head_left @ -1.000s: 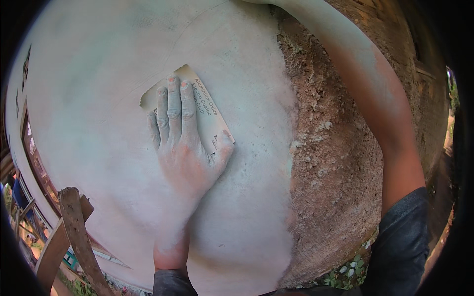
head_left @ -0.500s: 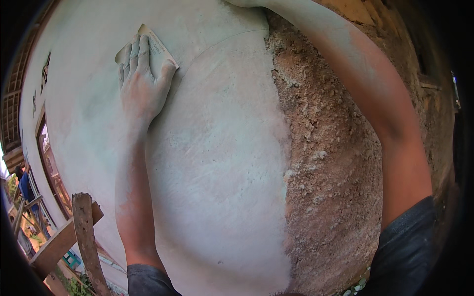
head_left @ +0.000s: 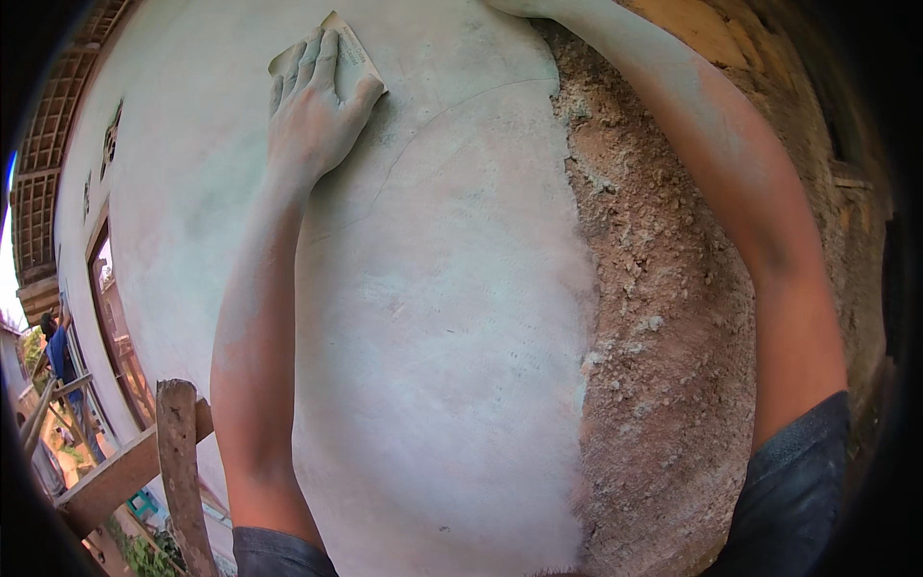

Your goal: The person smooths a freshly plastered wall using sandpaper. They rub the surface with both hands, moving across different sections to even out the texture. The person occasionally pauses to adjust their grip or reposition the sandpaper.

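Note:
My left hand (head_left: 313, 120), coated in pale dust, presses a sheet of sandpaper (head_left: 352, 56) flat against a smooth plastered wall (head_left: 433, 337). The fingers lie over the sheet, pointing up, with the thumb near its right corner; printed backing shows between them. My right hand (head_left: 519, 7) is at the top edge of the view, against the upper part of the wall. Only its edge near the wrist shows; its fingers are hidden. A thin curved crack runs across the plaster between the two hands.
A rough, crumbly brown strip of wall (head_left: 663, 327) borders the smooth plaster on the right. At lower left stand a wooden post (head_left: 179, 471) and a plank (head_left: 120, 481). Beyond them are a door frame (head_left: 113, 317) and a person in blue (head_left: 62, 356) by the wall.
My left hand and the sandpaper have slid upward along the wall. The view has shifted, so the wall appears farther right and lower. My right arm keeps much the same pose.

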